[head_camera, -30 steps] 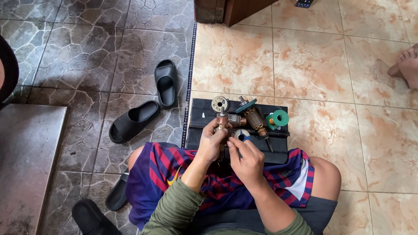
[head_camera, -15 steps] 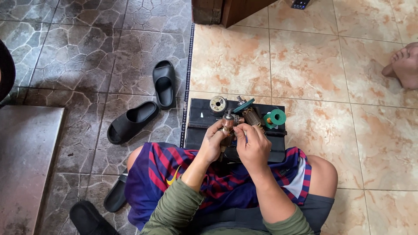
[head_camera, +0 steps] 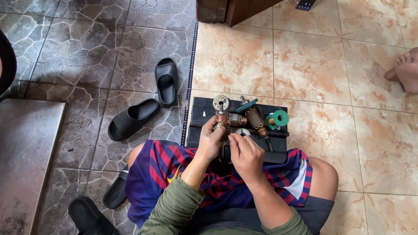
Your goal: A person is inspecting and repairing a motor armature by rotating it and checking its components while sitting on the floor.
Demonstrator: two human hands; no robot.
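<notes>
I sit on the floor with a black mat (head_camera: 201, 116) in front of my knees. My left hand (head_camera: 211, 140) grips a copper-wound motor armature (head_camera: 221, 114) upright, its round bearing end pointing away from me. My right hand (head_camera: 245, 153) is closed beside it, fingertips pinched at the armature's lower part; what they pinch is too small to tell. A second armature (head_camera: 255, 119) with a teal end lies on the mat, next to a green spool (head_camera: 278, 118).
Two black slides (head_camera: 132, 118) (head_camera: 166, 81) lie on the dark stone tiles to the left; more black footwear (head_camera: 88, 215) sits by my left thigh. Another person's bare foot (head_camera: 405, 69) rests at the right edge. A wooden door frame (head_camera: 226, 9) stands ahead.
My right hand has moved in toward the left hand and now pinches at the held armature. The view has shifted slightly; the parts on the mat stay put.
</notes>
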